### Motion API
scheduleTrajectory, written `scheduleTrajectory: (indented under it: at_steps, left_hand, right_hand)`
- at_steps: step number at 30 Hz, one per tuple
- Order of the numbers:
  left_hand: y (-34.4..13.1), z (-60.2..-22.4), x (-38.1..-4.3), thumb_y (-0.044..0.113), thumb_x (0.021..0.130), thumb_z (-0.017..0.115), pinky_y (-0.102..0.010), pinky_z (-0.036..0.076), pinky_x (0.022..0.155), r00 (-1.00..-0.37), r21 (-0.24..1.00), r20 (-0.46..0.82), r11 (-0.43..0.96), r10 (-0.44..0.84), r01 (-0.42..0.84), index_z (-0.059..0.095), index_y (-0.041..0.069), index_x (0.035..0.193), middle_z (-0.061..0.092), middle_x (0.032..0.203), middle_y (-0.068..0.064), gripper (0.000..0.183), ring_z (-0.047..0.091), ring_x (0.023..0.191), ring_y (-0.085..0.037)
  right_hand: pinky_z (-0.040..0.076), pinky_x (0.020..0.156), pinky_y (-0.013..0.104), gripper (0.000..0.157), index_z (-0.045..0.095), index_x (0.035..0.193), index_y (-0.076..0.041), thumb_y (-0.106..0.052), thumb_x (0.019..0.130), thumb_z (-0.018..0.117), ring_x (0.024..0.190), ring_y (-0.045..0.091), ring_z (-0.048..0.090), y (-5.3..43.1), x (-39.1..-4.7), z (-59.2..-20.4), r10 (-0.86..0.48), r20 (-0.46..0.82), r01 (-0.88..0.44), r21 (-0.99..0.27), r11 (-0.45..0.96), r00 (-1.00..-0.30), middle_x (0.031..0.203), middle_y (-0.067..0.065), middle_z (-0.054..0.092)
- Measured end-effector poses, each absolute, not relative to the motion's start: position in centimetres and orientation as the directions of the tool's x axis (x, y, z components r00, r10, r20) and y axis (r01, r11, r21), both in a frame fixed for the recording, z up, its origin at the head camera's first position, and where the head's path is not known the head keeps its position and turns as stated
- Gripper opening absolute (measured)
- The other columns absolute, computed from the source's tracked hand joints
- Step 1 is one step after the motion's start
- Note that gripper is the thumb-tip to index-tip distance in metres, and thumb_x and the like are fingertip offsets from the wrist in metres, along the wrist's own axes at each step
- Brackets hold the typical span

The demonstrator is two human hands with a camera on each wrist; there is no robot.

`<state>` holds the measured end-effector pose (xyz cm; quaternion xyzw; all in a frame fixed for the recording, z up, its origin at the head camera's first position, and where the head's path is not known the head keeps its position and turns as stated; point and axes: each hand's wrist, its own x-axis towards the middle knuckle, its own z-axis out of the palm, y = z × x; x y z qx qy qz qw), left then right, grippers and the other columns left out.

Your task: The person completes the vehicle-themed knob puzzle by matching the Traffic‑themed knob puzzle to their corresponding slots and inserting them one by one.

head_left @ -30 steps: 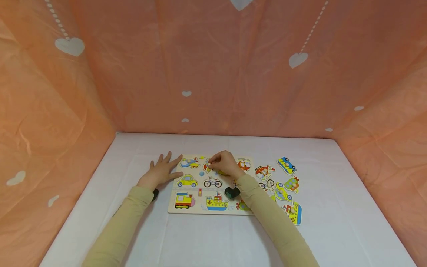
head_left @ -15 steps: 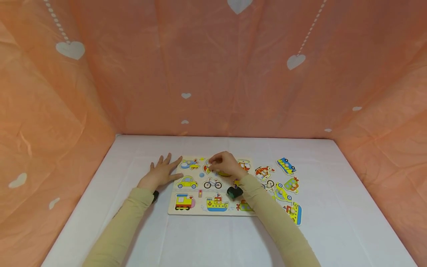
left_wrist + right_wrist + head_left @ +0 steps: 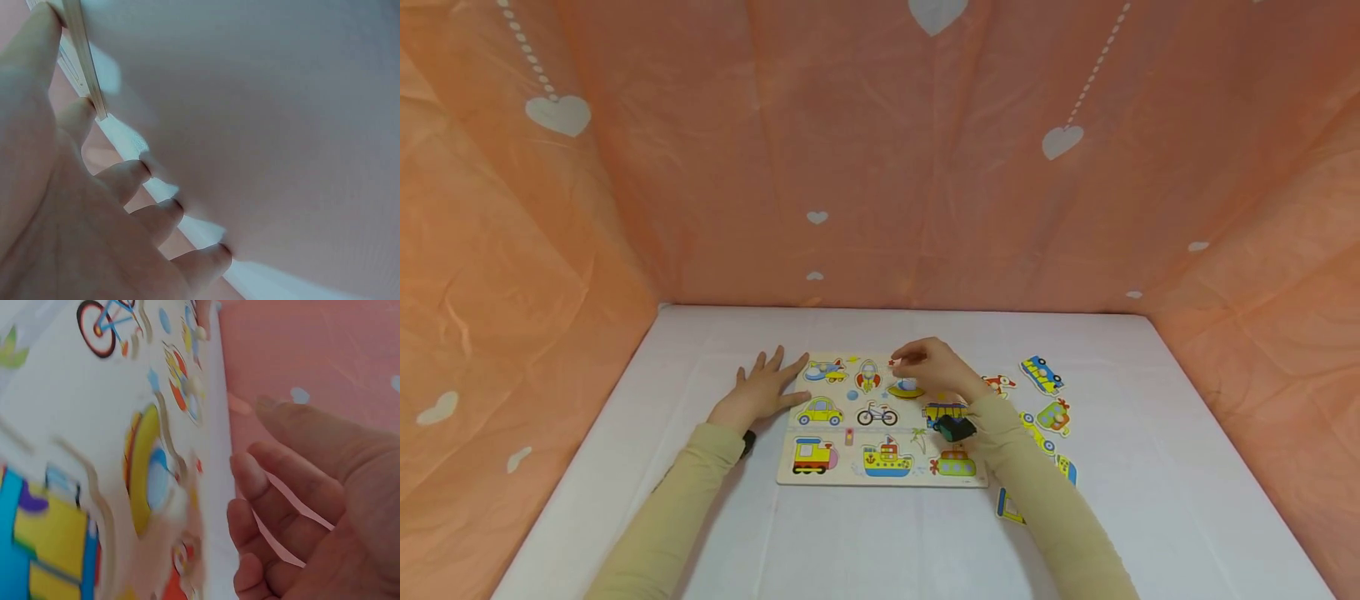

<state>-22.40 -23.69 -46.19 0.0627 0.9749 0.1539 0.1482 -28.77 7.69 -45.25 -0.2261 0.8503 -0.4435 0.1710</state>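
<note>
Wooden board [image 3: 847, 477], long axis crosswise; rocket [image 3: 868, 377] points away.

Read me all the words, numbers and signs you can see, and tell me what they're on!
There are no words, numbers or brand names I can read in any view.
Tiny mark in the near right corner of the puzzle board: too small to read.
Traffic light on the board: just a picture, with no readable writing.
</note>
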Motion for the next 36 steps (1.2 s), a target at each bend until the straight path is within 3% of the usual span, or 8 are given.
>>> scheduleTrajectory:
  at_steps: [12,21,27,30,36]
  left_hand:
    - [-23.8,-46.4,-22.3,0.051,0.089,0.061,-0.075,0.002,0.101,-0.948,0.342,-0.260,0.936,0.183,0.087,0.026,0.018,0.152,0.006,0.154,-0.029,0.079,0.000,0.137,-0.055]
    - [-23.7,-46.4,-22.7,0.052,0.089,0.060,-0.075,0.003,0.100,-0.949,0.340,-0.253,0.936,0.187,0.094,0.027,0.017,0.152,0.007,0.154,-0.030,0.080,0.001,0.137,-0.055]
    - [-23.6,-46.2,-22.5,0.051,0.089,0.061,-0.074,0.003,0.101,-0.950,0.336,-0.255,0.938,0.181,0.088,0.027,0.017,0.152,0.008,0.154,-0.030,0.079,0.002,0.137,-0.055]
    - [-23.6,-46.2,-22.4,0.051,0.089,0.061,-0.074,0.003,0.101,-0.951,0.338,-0.254,0.937,0.179,0.086,0.027,0.017,0.152,0.008,0.154,-0.030,0.080,0.001,0.137,-0.055]
    - [-23.5,-46.2,-22.4,0.051,0.089,0.061,-0.074,0.003,0.101,-0.953,0.335,-0.248,0.939,0.171,0.082,0.027,0.017,0.152,0.008,0.154,-0.029,0.080,0.001,0.137,-0.055]
  right_hand:
    - [0.049,0.077,0.032,0.033,0.067,0.118,-0.002,-0.016,0.088,0.071,0.091,0.020,0.058,12.5,-28.3,-43.8,-0.538,-0.053,-0.278,-0.811,0.515,-0.841,0.099,0.003,0.067]
    - [0.049,0.069,0.036,0.034,0.066,0.119,-0.003,-0.016,0.089,0.070,0.086,0.021,0.059,16.2,-28.0,-44.2,-0.552,-0.032,-0.322,-0.784,0.531,-0.833,0.093,0.002,0.066]
    - [0.052,0.068,0.043,0.035,0.065,0.120,-0.001,-0.016,0.089,0.069,0.083,0.031,0.061,18.2,-27.4,-44.6,-0.548,-0.053,-0.282,-0.813,0.509,-0.835,0.094,0.006,0.066]
    - [0.053,0.071,0.044,0.035,0.064,0.121,0.001,-0.014,0.089,0.069,0.085,0.029,0.062,19.0,-27.0,-44.6,-0.543,-0.062,-0.263,-0.825,0.500,-0.838,0.095,0.008,0.066]
    - [0.052,0.070,0.033,0.034,0.064,0.120,0.002,-0.014,0.090,0.068,0.084,0.022,0.060,20.8,-26.0,-44.6,-0.545,-0.047,-0.284,-0.815,0.506,-0.837,0.099,0.010,0.067]
